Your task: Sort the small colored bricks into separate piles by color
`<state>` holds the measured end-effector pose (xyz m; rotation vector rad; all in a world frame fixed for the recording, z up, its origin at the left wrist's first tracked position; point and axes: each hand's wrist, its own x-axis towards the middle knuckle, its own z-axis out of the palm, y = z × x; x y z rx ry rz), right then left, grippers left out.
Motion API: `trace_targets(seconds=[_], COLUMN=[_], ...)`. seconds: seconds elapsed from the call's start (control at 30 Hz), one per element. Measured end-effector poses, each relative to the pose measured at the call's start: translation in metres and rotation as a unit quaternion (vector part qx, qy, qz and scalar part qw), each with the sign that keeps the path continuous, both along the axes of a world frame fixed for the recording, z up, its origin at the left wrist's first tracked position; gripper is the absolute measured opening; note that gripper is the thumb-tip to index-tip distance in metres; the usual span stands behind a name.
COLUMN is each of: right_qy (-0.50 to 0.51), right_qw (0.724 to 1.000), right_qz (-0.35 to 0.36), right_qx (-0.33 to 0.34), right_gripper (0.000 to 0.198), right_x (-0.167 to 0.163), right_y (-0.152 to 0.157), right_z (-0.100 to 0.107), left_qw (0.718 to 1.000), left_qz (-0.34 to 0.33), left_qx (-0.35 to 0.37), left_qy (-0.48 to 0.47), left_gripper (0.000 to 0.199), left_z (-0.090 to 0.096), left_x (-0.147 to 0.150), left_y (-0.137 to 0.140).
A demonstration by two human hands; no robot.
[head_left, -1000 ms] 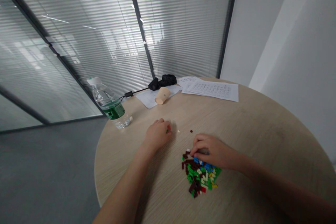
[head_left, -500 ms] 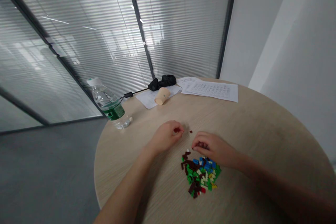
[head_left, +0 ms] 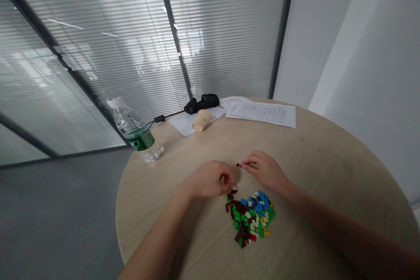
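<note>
1 dark brick (head_left: 238, 165) lies just beside the right hand (head_left: 266, 171).

One bench (head_left: 328, 157) bears two hands, a left hand (head_left: 215, 179) and a right hand (head_left: 265, 173), one bottle (head_left: 139, 138) at ten o'clock, one cup (head_left: 201, 120) and one black bundle (head_left: 210, 101) at eleven, at least three paper sheets (head_left: 265, 112) between eleven and twelve, and one brick pile (head_left: 251, 218) at six (its pieces too jumbled to count).
</note>
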<state>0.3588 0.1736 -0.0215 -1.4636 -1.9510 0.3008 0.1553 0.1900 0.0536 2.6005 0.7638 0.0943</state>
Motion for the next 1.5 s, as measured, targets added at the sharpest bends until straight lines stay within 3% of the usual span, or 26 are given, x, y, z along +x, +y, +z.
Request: trace_targets(seconds=[0.33, 0.57, 0.73, 1.13, 1.37, 1.5], right_qy=[0.019, 0.003, -0.001, -0.001, 0.019, 0.014], right_qw=[0.999, 0.981, 0.975, 0.979, 0.999, 1.0], right_qz=[0.028, 0.189, 0.22, 0.198, 0.027, -0.014], right_qx=[0.016, 0.043, 0.013, -0.039, -0.024, -0.018], right_gripper=[0.015, 0.007, 0.002, 0.004, 0.008, 0.01], right_x=[0.001, -0.011, -0.013, -0.013, 0.005, 0.007], right_y=[-0.013, -0.032, -0.032, -0.032, -0.013, -0.002], right_z=[0.006, 0.021, 0.021, 0.025, 0.012, 0.004], left_qw=[0.999, 0.999, 0.998, 1.0, 0.999, 0.998], left_qz=[-0.005, -0.005, -0.011, 0.003, -0.045, -0.061], left_qx=[0.033, 0.032, 0.041, 0.022, 0.002, -0.009], left_qy=[0.041, 0.042, 0.044, 0.003, -0.011, -0.005], left_gripper=[0.008, 0.014, 0.012, 0.013, 0.017, 0.018], left_z=[-0.008, -0.012, -0.015, -0.008, -0.009, -0.006], left_x=[0.001, 0.002, 0.002, 0.003, 0.004, 0.005], left_y=[0.001, -0.001, 0.002, 0.0, 0.001, 0.0])
